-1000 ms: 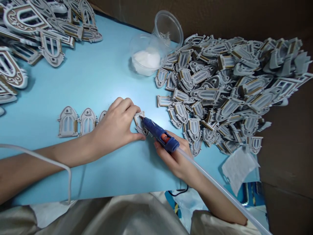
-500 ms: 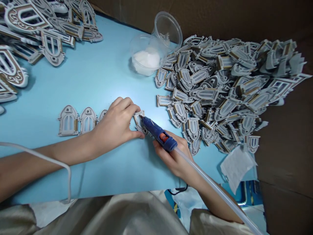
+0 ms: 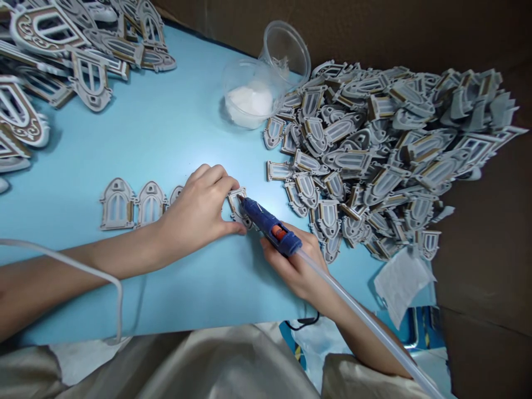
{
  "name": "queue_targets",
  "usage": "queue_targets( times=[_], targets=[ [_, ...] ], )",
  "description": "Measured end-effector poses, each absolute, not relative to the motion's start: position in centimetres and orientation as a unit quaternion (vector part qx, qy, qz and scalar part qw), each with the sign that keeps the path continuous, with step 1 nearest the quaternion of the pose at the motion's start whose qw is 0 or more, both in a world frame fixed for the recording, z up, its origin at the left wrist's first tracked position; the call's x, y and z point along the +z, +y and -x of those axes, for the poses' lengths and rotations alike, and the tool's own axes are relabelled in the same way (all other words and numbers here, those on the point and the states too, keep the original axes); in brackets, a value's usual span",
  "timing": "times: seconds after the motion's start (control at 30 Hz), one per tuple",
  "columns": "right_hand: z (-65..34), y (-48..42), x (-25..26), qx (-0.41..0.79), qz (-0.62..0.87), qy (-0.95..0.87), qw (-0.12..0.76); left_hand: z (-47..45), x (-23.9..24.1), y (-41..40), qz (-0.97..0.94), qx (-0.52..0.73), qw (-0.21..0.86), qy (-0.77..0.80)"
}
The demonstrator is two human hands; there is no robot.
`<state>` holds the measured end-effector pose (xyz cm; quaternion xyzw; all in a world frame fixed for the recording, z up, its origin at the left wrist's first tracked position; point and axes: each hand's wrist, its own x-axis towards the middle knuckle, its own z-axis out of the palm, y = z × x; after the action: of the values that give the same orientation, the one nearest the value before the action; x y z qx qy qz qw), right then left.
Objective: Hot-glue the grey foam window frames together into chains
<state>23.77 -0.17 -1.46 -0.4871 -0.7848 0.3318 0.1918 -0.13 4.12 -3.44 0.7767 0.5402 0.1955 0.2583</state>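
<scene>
My right hand [image 3: 297, 260] is wrapped round a blue hot glue gun [image 3: 266, 220] with a long clear glue stick [image 3: 353, 308] running out of its back. The gun's nozzle touches or hovers just over a small arched window piece [image 3: 236, 200]; which of the two I cannot tell. Thumb and fingers of my left hand [image 3: 208, 202] pinch that piece at its left side on the table. Left of this hand, arched window pieces stand in a row: one at the far left [image 3: 117, 205], one beside it [image 3: 150, 204], and another [image 3: 176, 194] partly hidden by my hand.
A large heap of small window pieces [image 3: 366, 149] covers the right side. Bigger window frames [image 3: 89, 80] are piled at upper left. Two clear plastic cups [image 3: 249, 83] stand at the back, one holding white material. A white cloth [image 3: 403, 282] and a white cable [image 3: 62, 257] lie near the front.
Both hands, the glue gun and the window piece stay almost where they were. Only a slight shift of the whole view shows.
</scene>
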Motion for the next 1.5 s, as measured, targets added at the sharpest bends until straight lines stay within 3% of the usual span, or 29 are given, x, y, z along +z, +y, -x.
queue_targets(
  times=[0.93, 1.0, 1.1, 1.2, 1.37, 1.5],
  targets=[
    [-23.5, -0.2, -1.7, 0.338, 0.487, -0.783, 0.187, 0.1, -3.4, 4.2, -0.768, 0.193, 0.269, 0.548],
    [-24.2, 0.9, -1.9, 0.312, 0.487, -0.773, 0.261, 0.0, -3.1, 4.3, -0.765, 0.179, 0.281, 0.551],
    [-27.1, 3.8, -1.1, 0.195, 0.500, -0.674, 0.508, 0.1, -2.8, 4.4, -0.766, 0.157, 0.301, 0.546],
    [-30.9, 6.0, 0.8, 0.080, 0.486, -0.548, 0.676, 0.2, -2.6, 4.4, -0.771, 0.149, 0.305, 0.539],
    [-32.6, 6.4, 2.4, 0.066, 0.556, -0.477, 0.678, 0.4, -2.4, 4.4, -0.777, 0.144, 0.305, 0.532],
    [-32.1, 7.8, 1.0, 0.062, 0.483, -0.470, 0.736, 0.3, -2.3, 4.5, -0.773, 0.123, 0.306, 0.542]
  ],
)
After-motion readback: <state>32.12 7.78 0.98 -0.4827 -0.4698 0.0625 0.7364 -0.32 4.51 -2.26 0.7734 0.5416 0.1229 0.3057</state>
